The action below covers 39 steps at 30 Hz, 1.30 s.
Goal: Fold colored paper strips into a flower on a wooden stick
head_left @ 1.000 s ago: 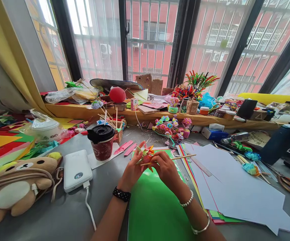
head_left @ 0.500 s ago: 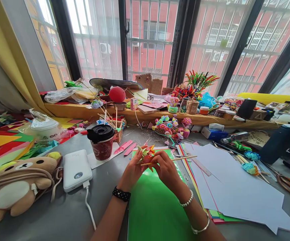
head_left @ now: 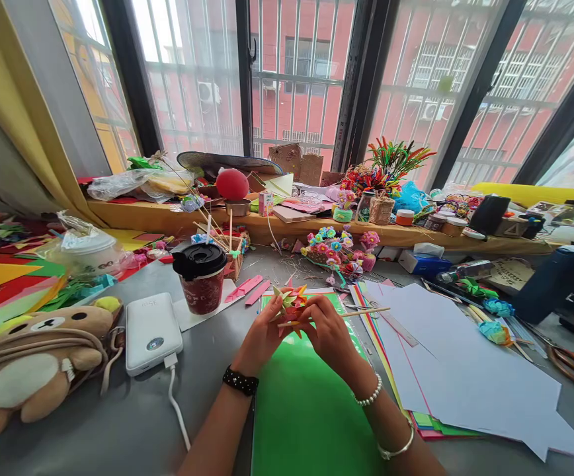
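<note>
Between my two hands is a folded paper flower [head_left: 293, 301] with pointed green, red, orange and yellow petals. My left hand [head_left: 262, 332] grips it from the left, thumb on the green petals. My right hand [head_left: 329, 334] has its fingers bent at the flower's right side, with a thin wooden stick [head_left: 366, 311] held in it. The stick runs almost level, its long end pointing right past the knuckles and its other end below the flower. Beneath both hands lies a glossy green sheet [head_left: 311, 410]. My fingers hide part of the flower.
A lidded coffee cup [head_left: 200, 281], a white power bank [head_left: 153, 334] with a cable and a plush bear [head_left: 34, 370] stand left. White paper sheets [head_left: 470, 363] with a ruler [head_left: 399, 327] lie right. Crocheted flowers [head_left: 334, 248] sit behind, below a crowded windowsill [head_left: 291, 229].
Almost nothing differs. Both hands keep the same hold on the flower and stick, with only a very slight shift in the fingers and the camera view.
</note>
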Each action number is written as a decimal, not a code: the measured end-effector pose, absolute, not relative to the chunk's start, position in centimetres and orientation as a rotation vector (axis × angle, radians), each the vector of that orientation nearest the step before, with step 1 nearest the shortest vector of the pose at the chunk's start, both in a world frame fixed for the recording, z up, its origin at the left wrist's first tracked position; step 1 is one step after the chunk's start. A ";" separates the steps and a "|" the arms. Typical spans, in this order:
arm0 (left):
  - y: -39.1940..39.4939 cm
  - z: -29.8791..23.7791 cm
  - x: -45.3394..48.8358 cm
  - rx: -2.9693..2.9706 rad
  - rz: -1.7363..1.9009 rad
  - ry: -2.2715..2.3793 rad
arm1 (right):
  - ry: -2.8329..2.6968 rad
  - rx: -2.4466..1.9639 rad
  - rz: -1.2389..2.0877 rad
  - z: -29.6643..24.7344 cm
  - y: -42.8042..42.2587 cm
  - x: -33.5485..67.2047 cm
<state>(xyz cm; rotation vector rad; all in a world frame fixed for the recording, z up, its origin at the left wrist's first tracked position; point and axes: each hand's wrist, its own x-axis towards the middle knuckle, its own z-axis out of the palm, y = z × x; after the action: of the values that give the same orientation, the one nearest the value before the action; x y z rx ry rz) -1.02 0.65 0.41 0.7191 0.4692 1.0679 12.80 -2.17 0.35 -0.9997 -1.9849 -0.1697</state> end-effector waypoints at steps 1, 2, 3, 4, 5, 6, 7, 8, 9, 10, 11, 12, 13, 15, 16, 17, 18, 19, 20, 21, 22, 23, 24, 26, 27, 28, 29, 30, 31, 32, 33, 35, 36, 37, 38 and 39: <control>0.7 0.4 -1.0 0.718 1.072 0.465 | -1.980 -0.998 -0.181 0.4 -2.2 12.8; 0.7 0.5 -1.1 0.718 1.078 0.462 | -1.975 -0.997 -0.195 0.5 -2.3 12.8; 0.7 0.6 -1.1 0.717 1.085 0.461 | -1.975 -0.994 -0.209 0.5 -2.3 12.8; 0.7 0.7 -1.2 0.717 1.096 0.464 | -1.980 -0.988 -0.221 0.6 -2.4 12.8; 0.6 0.8 -1.2 0.716 1.109 0.471 | -1.988 -0.985 -0.228 0.6 -2.5 12.8; 0.6 0.9 -1.3 0.713 1.122 0.477 | -1.995 -0.986 -0.230 0.6 -2.5 12.8; 0.5 1.1 -1.3 0.709 1.133 0.479 | -2.000 -0.995 -0.227 0.6 -2.6 12.9; 0.5 1.2 -1.4 0.705 1.140 0.479 | -1.999 -1.009 -0.222 0.6 -2.6 12.9; 0.4 1.3 -1.4 0.700 1.144 0.481 | -1.991 -1.021 -0.218 0.5 -2.5 13.0; 0.4 1.4 -1.4 0.697 1.145 0.484 | -1.980 -1.027 -0.214 0.5 -2.5 13.1; 0.3 1.4 -1.4 0.697 1.145 0.488 | -1.970 -1.025 -0.205 0.4 -2.4 13.1; 0.3 1.4 -1.4 0.707 1.139 0.488 | -1.957 -1.012 -0.189 0.4 -2.4 13.2; 0.3 1.3 -1.3 0.728 1.131 0.483 | -1.944 -0.994 -0.163 0.3 -2.3 13.2; 0.3 1.1 -1.2 0.795 1.107 0.444 | -1.915 -0.966 -0.089 0.3 -2.2 13.2; 0.4 1.0 -1.2 0.833 1.093 0.412 | -1.897 -0.958 -0.052 0.3 -2.1 13.3; 0.4 0.8 -1.2 0.867 1.082 0.374 | -1.877 -0.951 -0.021 0.4 -2.1 13.2; 0.5 0.7 -1.2 0.894 1.074 0.339 | -1.856 -0.945 0.003 0.4 -2.1 13.2; 0.5 0.6 -1.2 0.914 1.071 0.312 | -1.834 -0.938 0.021 0.5 -2.1 13.2; 0.6 0.5 -1.3 0.932 1.067 0.294 | -1.814 -0.927 0.034 0.6 -2.1 13.2; 0.6 0.4 -1.4 0.950 1.064 0.283 | -1.799 -0.911 0.044 0.7 -2.1 13.1; 0.6 0.4 -1.4 0.968 1.061 0.279 | -1.788 -0.895 0.052 0.8 -2.2 13.1; 0.6 0.3 -1.5 0.984 1.058 0.278 | -1.780 -0.882 0.059 0.9 -2.2 13.1; 0.6 0.3 -1.5 0.994 1.055 0.279 | -1.775 -0.872 0.068 0.9 -2.2 13.0; 0.6 0.3 -1.6 1.003 1.050 0.277 | -1.765 -0.863 0.082 1.0 -2.2 13.0; 0.6 0.2 -1.6 1.003 1.050 0.281 | -1.760 -0.863 0.089 0.9 -2.2 13.0; 0.6 0.2 -1.6 1.001 1.051 0.282 | -1.754 -0.864 0.092 0.9 -2.2 13.1; 0.6 0.2 -1.7 0.998 1.050 0.281 | -1.750 -0.866 0.092 0.8 -2.2 13.1; 0.7 0.1 -1.7 0.997 1.050 0.281 | -1.748 -0.867 0.091 0.7 -2.1 13.1; 0.7 0.0 -1.7 0.996 1.051 0.281 | -1.747 -0.868 0.088 0.7 -2.1 13.1; 0.7 -0.1 -1.7 0.994 1.054 0.283 | -1.747 -0.869 0.087 0.6 -2.1 13.1; 0.8 -0.2 -1.7 0.994 1.055 0.287 | -1.747 -0.868 0.087 0.6 -2.0 13.1; 0.9 -0.4 -1.8 1.003 1.050 0.305 | -1.746 -0.861 0.092 0.6 -2.0 13.1; 0.9 -0.5 -1.8 1.005 1.048 0.314 | -1.747 -0.857 0.097 0.5 -2.0 13.1; 0.9 -0.5 -1.8 1.005 1.046 0.323 | -1.753 -0.855 0.103 0.5 -1.9 13.2; 0.9 -0.5 -1.9 1.002 1.044 0.329 | -1.760 -0.860 0.107 0.5 -1.9 13.3; 0.9 -0.5 -1.9 1.000 1.041 0.334 | -1.765 -0.877 0.110 0.4 -1.9 13.5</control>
<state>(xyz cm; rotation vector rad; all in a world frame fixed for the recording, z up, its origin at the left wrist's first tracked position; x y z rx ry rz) -1.87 0.86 -0.48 1.0002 0.3337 1.0411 13.45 -1.90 0.44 -0.8765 -1.7646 0.1098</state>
